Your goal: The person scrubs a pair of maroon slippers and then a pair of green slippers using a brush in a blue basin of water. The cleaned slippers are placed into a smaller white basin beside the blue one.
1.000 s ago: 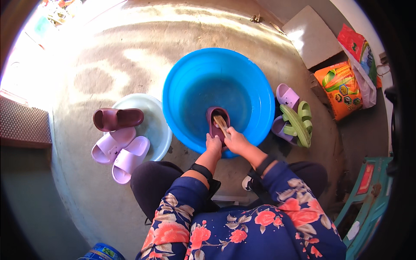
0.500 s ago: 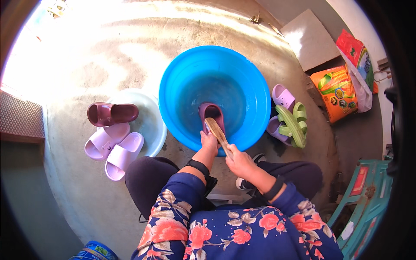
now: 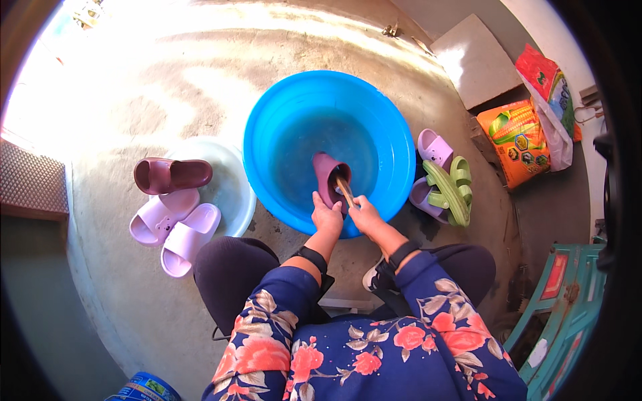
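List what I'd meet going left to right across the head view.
Dark maroon slide lying over the pale basin → left hand, holding a maroon slipper → wooden brush → right hand, gripping that brush → green slippers → orange bag.

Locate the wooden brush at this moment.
In the head view, the wooden brush is just right of centre, in the right hand, its far end inside the maroon slipper over the blue basin.

Bright light [image 3: 200,30] streaks the floor [image 3: 221,110] (strongest at upper left), a pale wall [image 3: 552,40] at right.
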Tool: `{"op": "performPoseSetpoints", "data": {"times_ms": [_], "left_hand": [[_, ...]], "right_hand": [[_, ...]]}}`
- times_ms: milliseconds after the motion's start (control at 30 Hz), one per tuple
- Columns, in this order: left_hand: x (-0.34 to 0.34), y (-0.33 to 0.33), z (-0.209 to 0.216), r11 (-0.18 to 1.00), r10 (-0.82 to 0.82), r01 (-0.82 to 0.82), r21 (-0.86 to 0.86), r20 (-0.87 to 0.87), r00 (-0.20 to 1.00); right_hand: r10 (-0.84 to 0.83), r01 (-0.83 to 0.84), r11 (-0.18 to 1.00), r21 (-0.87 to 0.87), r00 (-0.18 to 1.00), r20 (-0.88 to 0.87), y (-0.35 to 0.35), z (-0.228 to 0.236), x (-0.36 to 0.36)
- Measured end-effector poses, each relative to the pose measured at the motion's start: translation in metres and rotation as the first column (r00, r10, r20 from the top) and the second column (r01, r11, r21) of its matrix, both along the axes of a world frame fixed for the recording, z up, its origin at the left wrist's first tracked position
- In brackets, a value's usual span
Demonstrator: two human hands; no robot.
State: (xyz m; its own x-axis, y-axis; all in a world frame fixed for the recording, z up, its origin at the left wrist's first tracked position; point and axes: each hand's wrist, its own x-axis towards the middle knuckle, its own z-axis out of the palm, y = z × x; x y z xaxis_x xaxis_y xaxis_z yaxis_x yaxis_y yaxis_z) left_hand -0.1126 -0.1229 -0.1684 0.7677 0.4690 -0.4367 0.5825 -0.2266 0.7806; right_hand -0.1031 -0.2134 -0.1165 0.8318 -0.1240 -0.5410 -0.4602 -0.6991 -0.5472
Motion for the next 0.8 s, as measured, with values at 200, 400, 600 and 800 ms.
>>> {"op": "performPoseSetpoints", "data": {"times_ms": [200,400,600,800], "left_hand": [[0.001,0.004,0.010,0.999,-0.021,0.021,-0.045,-0.007,1.000],[0.000,0.001,-0.018,0.991,-0.061,0.050,0.121,0.093,0.994],[0.003,0.003,-0.046,0.997,-0.018,0.024,-0.079,0.070,0.997],[0.004,-0.001,-0.054,0.982,0.068,-0.068,-0.178,-0.009,0.998]], "right_hand": [[0.077,-0.079,0.995,0.060,0.997,0.028,-0.006,0.043,-0.041],[0.063,-0.063,0.997,-0.035,0.998,-0.010,-0.004,0.004,-0.001],[0.067,-0.067,0.998,0.001,0.992,0.103,-0.005,-0.009,-0.008],[0.105,-0.103,0.991,0.080,0.994,-0.019,-0.009,0.044,-0.039]]}}
